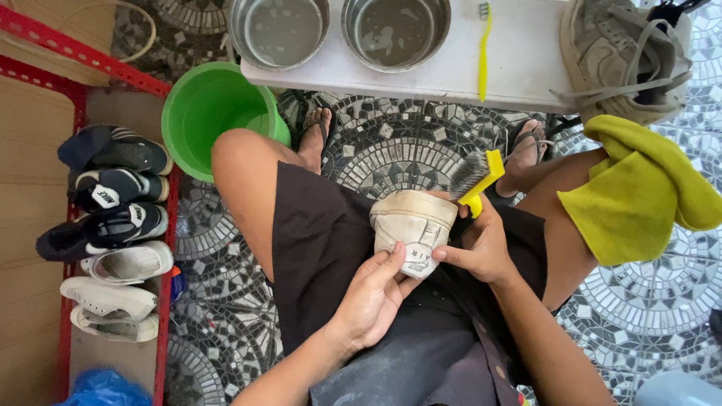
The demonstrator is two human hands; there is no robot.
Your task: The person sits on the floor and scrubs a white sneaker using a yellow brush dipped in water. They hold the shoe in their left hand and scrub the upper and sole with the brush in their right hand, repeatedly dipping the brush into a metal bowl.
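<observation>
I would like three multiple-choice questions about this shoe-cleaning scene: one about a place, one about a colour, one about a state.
1. Where does the yellow cloth lie?
A. in the bucket
B. over the person's right knee
C. on the shoe rack

2. What colour is the bucket?
A. green
B. red
C. blue

3. What does the right hand hold?
A. a toothbrush
B. nothing
C. a yellow-handled brush

Answers:
1 B, the cloth drapes across the right knee.
2 A, the bucket beside the left knee is bright green.
3 C, the right hand grips the brush against the pale shoe, which the left hand steadies.
</observation>
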